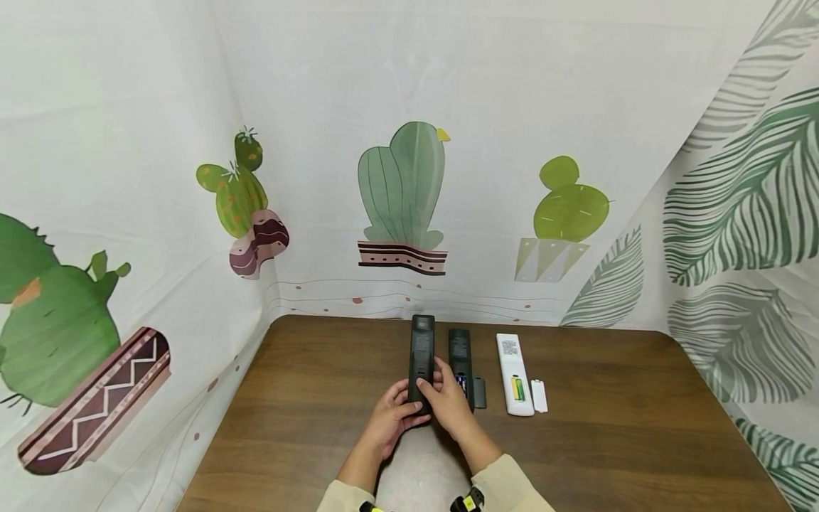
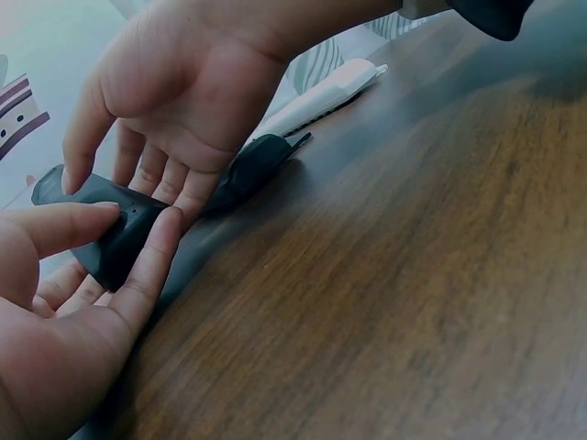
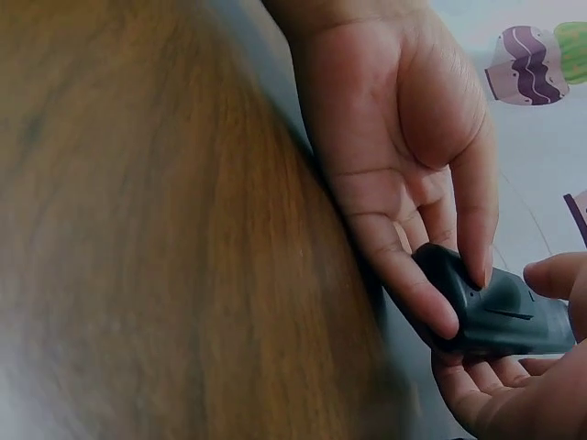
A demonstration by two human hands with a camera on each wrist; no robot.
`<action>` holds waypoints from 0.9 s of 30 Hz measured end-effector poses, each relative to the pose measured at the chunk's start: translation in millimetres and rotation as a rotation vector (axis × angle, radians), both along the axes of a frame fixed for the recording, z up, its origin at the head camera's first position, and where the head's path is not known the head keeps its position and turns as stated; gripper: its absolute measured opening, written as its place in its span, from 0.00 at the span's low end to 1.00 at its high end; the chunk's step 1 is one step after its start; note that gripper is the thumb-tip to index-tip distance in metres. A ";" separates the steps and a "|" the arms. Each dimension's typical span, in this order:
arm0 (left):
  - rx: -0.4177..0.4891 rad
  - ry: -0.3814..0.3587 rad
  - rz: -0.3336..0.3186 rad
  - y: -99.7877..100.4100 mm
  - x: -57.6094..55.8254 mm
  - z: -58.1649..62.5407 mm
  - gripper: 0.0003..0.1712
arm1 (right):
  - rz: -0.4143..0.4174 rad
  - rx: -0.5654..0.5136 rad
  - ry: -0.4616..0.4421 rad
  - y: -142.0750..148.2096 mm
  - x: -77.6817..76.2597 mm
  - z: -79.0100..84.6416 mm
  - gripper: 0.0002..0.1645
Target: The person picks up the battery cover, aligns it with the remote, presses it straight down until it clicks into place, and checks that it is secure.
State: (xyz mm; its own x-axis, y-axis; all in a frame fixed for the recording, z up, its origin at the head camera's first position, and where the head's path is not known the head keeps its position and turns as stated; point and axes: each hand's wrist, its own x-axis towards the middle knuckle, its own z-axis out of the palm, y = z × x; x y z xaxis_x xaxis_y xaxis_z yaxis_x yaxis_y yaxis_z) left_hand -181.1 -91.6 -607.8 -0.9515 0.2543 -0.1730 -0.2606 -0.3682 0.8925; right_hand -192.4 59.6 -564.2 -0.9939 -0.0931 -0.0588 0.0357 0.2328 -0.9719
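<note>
A black remote control [image 1: 421, 348] is held back side up between both hands, its far end pointing toward the back wall. My left hand [image 1: 389, 418] grips its near end from the left, fingers beneath. From the right, my right hand [image 1: 450, 404] holds it too, with the thumb on its back. Both thumbs touch the back of the remote [image 2: 138, 220] in the left wrist view. Just right of the hands lies a second black remote [image 1: 459, 347], its battery compartment uncovered and partly hidden by my right hand. Its dark cover [image 1: 480, 392] lies beside it.
Farther right on the wooden table [image 1: 614, 398] lies a white remote [image 1: 510, 348] with batteries [image 1: 517, 388] in its uncovered compartment. Its white cover [image 1: 539, 395] is next to it. Cactus-printed cloth [image 1: 486, 107] hangs behind the table.
</note>
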 end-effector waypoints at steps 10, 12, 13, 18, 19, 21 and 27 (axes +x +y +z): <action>-0.003 -0.007 0.000 -0.3 -0.1 -0.8 0.35 | 0.004 -0.136 -0.076 -6.2 7.2 15.4 0.37; -0.002 -0.009 0.000 -0.1 0.1 -0.7 0.36 | 0.004 -0.151 -0.073 -6.5 11.4 24.8 0.35; -0.002 -0.010 0.000 0.0 0.2 -0.6 0.36 | 0.007 -0.154 -0.067 -6.4 13.5 29.1 0.34; -0.005 -0.008 -0.003 0.4 0.9 0.1 0.36 | 0.000 -0.171 -0.059 -6.8 18.2 36.5 0.31; -0.007 -0.007 -0.003 0.3 1.0 0.1 0.36 | -0.001 -0.173 -0.056 -6.9 18.1 35.7 0.31; -0.008 -0.007 -0.002 0.3 0.9 0.1 0.36 | -0.003 -0.181 -0.056 -7.4 17.2 32.9 0.31; -0.004 -0.007 0.001 -0.4 -0.1 -1.2 0.35 | -0.023 -0.154 -0.058 -10.8 11.7 18.7 0.29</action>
State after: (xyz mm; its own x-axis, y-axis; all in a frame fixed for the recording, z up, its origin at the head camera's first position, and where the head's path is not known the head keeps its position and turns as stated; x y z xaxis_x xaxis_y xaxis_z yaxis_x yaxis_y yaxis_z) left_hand -181.1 -92.0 -608.9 -0.9504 0.2531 -0.1805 -0.2666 -0.3650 0.8920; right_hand -180.6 48.8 -545.5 -0.9913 -0.0824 -0.1028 0.0962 0.0798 -0.9922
